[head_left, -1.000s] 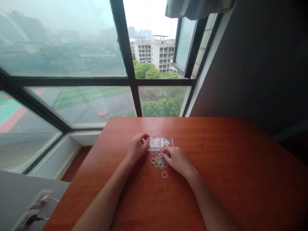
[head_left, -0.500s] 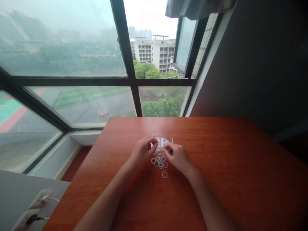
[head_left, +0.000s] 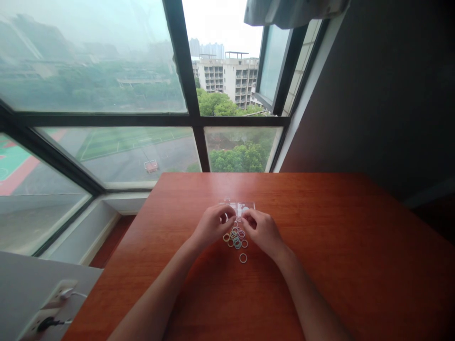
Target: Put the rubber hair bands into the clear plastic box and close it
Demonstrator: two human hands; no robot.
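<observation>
My left hand (head_left: 215, 222) and my right hand (head_left: 262, 228) meet fingertip to fingertip above the middle of the table. Thumb and forefinger are pinched on each, and a small pale pinkish ring (head_left: 239, 219), like a little hair tie, shows between them. Just below my fingers lies a loose cluster of small pastel rings (head_left: 237, 243), in yellow, green, blue and pink tones. One whitish ring (head_left: 243, 258) lies apart, nearer me. Behind my hands sits a clear plastic case (head_left: 250, 206), partly covered by my fingers; its contents are hard to make out.
The reddish-brown wooden table (head_left: 337, 237) reaches far to the right and up to the window frame (head_left: 241, 121). At the lower left, wall sockets (head_left: 53, 308) hold plugs with cords. A dark wall (head_left: 384, 94) rises on the right.
My hands have drawn closer together, the left one shifting slightly right and down. A pale ring now shows between the fingertips. The cluster looks much the same.
</observation>
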